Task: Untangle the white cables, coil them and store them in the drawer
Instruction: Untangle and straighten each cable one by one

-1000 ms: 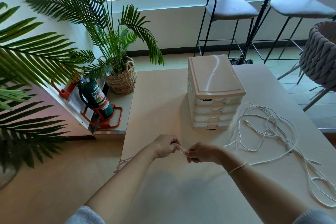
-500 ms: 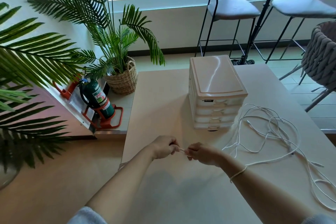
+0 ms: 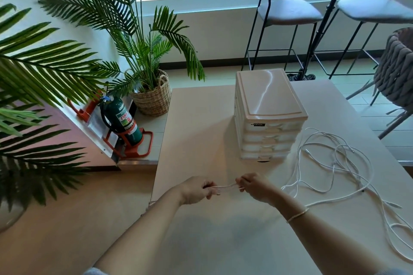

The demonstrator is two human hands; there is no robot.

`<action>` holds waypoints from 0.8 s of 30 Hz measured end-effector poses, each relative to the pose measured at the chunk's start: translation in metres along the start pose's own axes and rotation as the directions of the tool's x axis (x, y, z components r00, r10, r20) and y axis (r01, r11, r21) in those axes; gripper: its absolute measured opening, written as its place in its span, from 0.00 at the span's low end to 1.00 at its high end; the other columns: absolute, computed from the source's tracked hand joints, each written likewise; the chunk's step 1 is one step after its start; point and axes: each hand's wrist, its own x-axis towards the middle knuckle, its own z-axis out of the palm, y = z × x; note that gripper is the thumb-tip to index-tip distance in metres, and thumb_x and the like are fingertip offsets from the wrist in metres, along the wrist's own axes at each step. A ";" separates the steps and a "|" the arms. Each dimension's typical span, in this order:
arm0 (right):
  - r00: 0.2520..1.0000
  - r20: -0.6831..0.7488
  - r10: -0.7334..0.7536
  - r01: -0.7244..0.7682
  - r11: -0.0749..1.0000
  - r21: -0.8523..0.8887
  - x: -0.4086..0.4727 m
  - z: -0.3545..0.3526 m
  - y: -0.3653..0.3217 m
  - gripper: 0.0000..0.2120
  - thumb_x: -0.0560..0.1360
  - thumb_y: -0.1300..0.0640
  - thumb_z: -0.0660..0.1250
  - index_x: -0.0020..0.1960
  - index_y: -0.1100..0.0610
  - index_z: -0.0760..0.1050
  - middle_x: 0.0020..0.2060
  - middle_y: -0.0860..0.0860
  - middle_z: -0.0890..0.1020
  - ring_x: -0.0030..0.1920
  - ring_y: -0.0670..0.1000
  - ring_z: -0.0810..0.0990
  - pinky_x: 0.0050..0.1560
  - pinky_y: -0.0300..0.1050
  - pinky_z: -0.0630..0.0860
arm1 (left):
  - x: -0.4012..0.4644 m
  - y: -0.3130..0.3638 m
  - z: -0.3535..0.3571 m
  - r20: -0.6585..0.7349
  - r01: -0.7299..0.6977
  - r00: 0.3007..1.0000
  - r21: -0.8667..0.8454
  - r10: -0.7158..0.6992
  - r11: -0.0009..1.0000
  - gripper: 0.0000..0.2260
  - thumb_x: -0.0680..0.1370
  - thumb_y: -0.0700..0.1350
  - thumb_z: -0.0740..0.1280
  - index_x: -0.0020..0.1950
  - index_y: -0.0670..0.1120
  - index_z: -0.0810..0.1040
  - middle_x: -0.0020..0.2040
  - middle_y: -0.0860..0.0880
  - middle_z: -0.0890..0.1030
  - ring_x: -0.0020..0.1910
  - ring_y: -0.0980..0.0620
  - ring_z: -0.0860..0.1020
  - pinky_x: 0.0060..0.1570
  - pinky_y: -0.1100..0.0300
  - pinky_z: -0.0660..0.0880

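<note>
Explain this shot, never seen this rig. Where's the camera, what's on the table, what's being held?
No robot here: a person works with bare hands, and one wide-angle camera on their head looks forward and down, so the arms come in from the bottom edge. The left hand and right hand each pinch an end of a short stretch of white cable pulled between them above the table. To the right lie more loose cables, still in tangled loops. Behind the hands stands a small drawer unit; its drawers all look shut. Beyond the table: potted palms, a fire extinguisher on the floor, and stools by the window.
</note>
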 end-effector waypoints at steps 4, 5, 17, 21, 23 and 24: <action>1.000 -0.007 0.030 -0.029 0.998 0.055 -0.004 -0.002 0.008 0.19 0.79 0.62 0.59 0.29 0.55 0.69 0.25 0.44 0.74 0.24 0.36 0.73 0.27 0.26 0.65 | -0.019 -0.043 -0.015 -0.034 0.138 0.990 0.101 -0.135 0.985 0.10 0.81 0.50 0.58 0.49 0.50 0.78 0.36 0.56 0.72 0.37 0.57 0.70 0.35 0.68 0.65; 1.000 -0.008 0.030 -0.029 0.999 0.038 -0.004 -0.003 0.010 0.18 0.79 0.61 0.59 0.30 0.55 0.69 0.28 0.45 0.74 0.27 0.37 0.73 0.28 0.26 0.66 | -0.025 -0.056 -0.019 -0.042 0.164 0.986 0.144 -0.160 0.976 0.11 0.81 0.51 0.57 0.47 0.51 0.76 0.37 0.55 0.72 0.38 0.57 0.70 0.36 0.67 0.65; 0.999 -0.035 0.038 -0.040 0.997 -0.068 -0.001 0.005 0.008 0.14 0.80 0.59 0.56 0.48 0.65 0.78 0.40 0.54 0.82 0.30 0.39 0.70 0.28 0.28 0.65 | -0.052 -0.107 -0.027 -0.096 0.314 0.949 0.411 -0.302 0.856 0.14 0.83 0.49 0.51 0.52 0.49 0.76 0.56 0.48 0.77 0.55 0.49 0.72 0.56 0.57 0.67; 0.996 -0.083 0.039 -0.044 0.997 -0.058 -0.001 0.010 0.007 0.15 0.80 0.59 0.55 0.47 0.65 0.78 0.49 0.62 0.83 0.44 0.53 0.81 0.38 0.39 0.67 | -0.052 -0.115 -0.023 -0.097 0.382 0.901 0.637 -0.422 0.670 0.13 0.81 0.40 0.55 0.61 0.49 0.74 0.64 0.49 0.73 0.69 0.47 0.64 0.74 0.47 0.48; 0.998 -0.059 0.025 -0.030 0.995 -0.093 0.000 0.011 0.009 0.16 0.81 0.59 0.54 0.49 0.66 0.78 0.50 0.62 0.82 0.52 0.58 0.79 0.46 0.43 0.70 | -0.052 -0.115 -0.023 -0.108 0.399 0.875 0.713 -0.472 0.576 0.15 0.78 0.41 0.61 0.64 0.49 0.72 0.66 0.47 0.71 0.69 0.47 0.65 0.74 0.42 0.46; 0.998 -0.056 0.022 -0.027 0.995 -0.098 0.000 0.011 0.009 0.16 0.81 0.59 0.54 0.49 0.67 0.78 0.50 0.62 0.82 0.53 0.59 0.79 0.48 0.44 0.71 | -0.050 -0.111 -0.024 -0.135 0.403 0.878 0.726 -0.459 0.557 0.16 0.77 0.40 0.61 0.65 0.48 0.72 0.67 0.46 0.70 0.69 0.46 0.64 0.73 0.42 0.46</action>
